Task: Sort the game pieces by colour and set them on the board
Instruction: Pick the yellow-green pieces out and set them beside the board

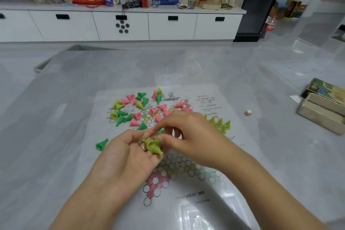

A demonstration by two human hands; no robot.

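A thin printed game board (186, 170) lies on the grey table. Loose cone pieces in pink, dark green and yellow-green lie mixed in a pile (138, 108) on its far left part. Several yellow-green pieces (220, 124) stand upright in a group at the board's right point. My left hand (128, 153) is palm up and cups several yellow-green pieces (153, 146). My right hand (188, 136) reaches into that palm, fingertips pinching at one of them. One dark green piece (101, 144) lies alone left of my left hand.
A small die (248, 112) lies on the table right of the board. Game boxes (324, 106) are stacked at the right edge. A white cabinet (121, 24) with bottles, a can and a blue bag stands behind.
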